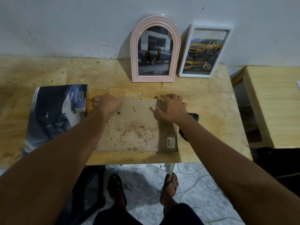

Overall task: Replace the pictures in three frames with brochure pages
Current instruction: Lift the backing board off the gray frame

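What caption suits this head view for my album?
Left hand and right hand at the far edge of a face-down stained brown frame.
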